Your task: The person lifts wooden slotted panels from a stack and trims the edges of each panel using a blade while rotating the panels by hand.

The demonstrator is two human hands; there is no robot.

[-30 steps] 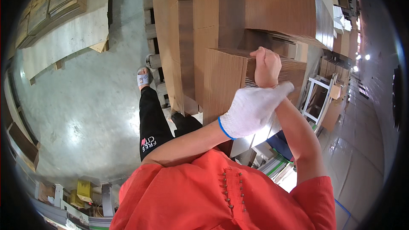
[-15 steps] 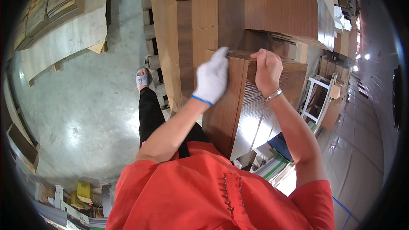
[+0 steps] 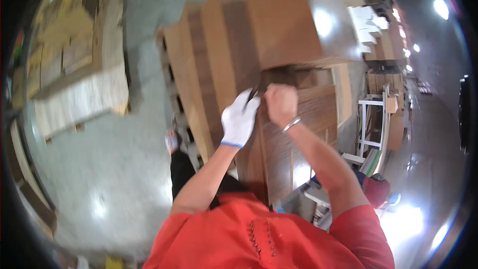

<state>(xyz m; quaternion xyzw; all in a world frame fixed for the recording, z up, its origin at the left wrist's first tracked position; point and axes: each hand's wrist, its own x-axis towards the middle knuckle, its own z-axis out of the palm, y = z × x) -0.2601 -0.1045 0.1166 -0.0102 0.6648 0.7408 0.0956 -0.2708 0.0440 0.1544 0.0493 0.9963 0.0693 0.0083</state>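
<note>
In front of me stands a stack of brown wood-grain panels (image 3: 306, 119), with the layered edges toward my left hand. My left hand (image 3: 239, 123), in a white knit glove with a blue cuff, is closed around a slim black object (image 3: 251, 95), whose kind is blurred. Close to it on the right, my bare right hand (image 3: 282, 103) is curled over the far part of the panels. Its fingers are bent in and anything inside them is hidden. A metal bracelet circles that wrist.
Taller stacks of brown panels (image 3: 286, 25) rise beyond my hands, on a wooden pallet at left. Another pallet load with pale boards (image 3: 84, 102) stands across the grey floor (image 3: 104, 169). To the right are a white metal frame (image 3: 371, 124) and a dark red object (image 3: 376, 192).
The view has shifted. My right hand has moved from the panel edge closer to my left hand and curled tighter. A black object now shows in my left hand.
</note>
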